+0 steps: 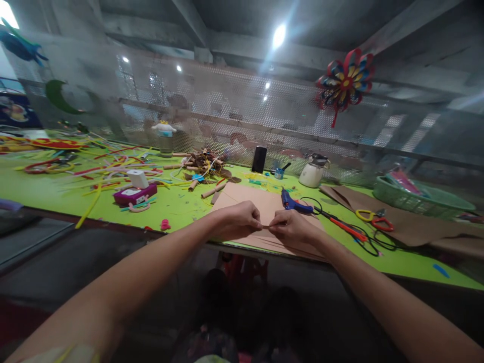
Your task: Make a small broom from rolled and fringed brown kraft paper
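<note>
At the green surface's [177, 204] near edge, left hand [236, 220] and right hand [293, 227] each pinch the brown card sheet [257, 200], fingertips almost meeting; it seemingly needs even pressure.

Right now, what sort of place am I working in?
Probably a paper-craft workshop: coloured strips litter the green table, a blue glue gun and scissors lie beside the brown card pinched by the left hand and right hand, and a paper pinwheel hangs on the mesh screen.

Green table [177, 204] bears brown paper [249, 200], glue gun [293, 203] (blue), scissors [372, 220].
</note>
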`<state>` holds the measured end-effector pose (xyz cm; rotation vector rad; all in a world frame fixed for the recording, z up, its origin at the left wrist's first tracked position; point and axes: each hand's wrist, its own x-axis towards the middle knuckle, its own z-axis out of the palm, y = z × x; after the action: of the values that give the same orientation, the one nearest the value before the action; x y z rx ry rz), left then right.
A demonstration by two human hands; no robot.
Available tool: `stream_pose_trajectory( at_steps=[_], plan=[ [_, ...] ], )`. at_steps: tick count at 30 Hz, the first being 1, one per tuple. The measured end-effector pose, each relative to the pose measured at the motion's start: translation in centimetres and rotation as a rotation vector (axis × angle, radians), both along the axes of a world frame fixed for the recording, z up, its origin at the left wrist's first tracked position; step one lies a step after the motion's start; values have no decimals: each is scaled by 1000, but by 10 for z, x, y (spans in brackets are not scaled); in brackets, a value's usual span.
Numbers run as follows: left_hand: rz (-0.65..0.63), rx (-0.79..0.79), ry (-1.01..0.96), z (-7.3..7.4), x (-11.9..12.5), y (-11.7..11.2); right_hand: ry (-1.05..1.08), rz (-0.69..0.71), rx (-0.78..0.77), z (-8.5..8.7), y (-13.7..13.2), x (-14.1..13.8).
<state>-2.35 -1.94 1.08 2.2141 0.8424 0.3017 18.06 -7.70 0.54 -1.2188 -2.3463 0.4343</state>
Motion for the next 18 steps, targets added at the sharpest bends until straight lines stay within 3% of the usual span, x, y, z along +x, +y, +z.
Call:
stream_pose_trajectory(
  at_steps=[8,14,18],
  plan=[
    [-27,314,52,7,-1,-20,35,53,-200,4,11,9],
    [-121,263,22,6,-5,-12,24,50,-235,5,16,11],
    [-109,256,15,2,-7,-6,6,31,-235,1,18,15]
  ],
)
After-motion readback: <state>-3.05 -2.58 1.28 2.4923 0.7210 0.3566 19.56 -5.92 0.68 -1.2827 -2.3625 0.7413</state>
